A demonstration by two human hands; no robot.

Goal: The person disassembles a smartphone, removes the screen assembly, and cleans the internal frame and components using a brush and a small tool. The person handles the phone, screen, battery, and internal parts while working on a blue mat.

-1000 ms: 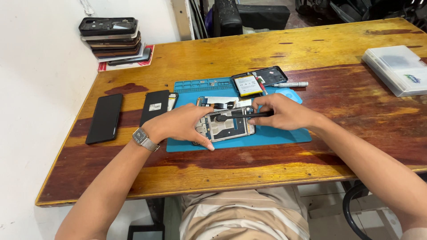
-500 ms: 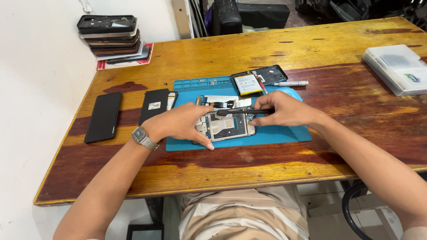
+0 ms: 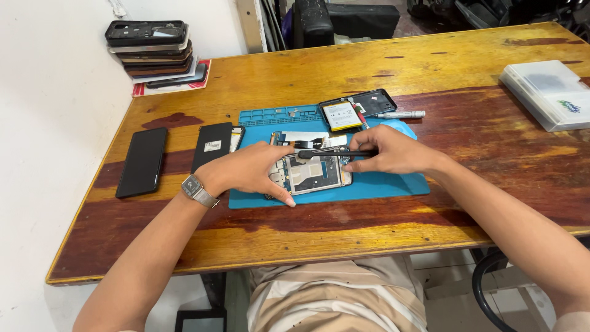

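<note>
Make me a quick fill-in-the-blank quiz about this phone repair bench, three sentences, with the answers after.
1. The opened phone lies on a ____ work mat.
2. The wristwatch sits on the person's ____ wrist.
3. The right hand holds a thin black ____ over the phone, which the left hand steadies.

Missing words: blue; left; tool

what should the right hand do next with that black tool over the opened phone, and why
Probably lower the tool's tip a little onto the board near the top of the opened phone. The right hand holds the black tool nearly flat across the phone's upper end, while the left hand presses the phone's left side against the blue mat, so it looks steadied for fine work.
</note>
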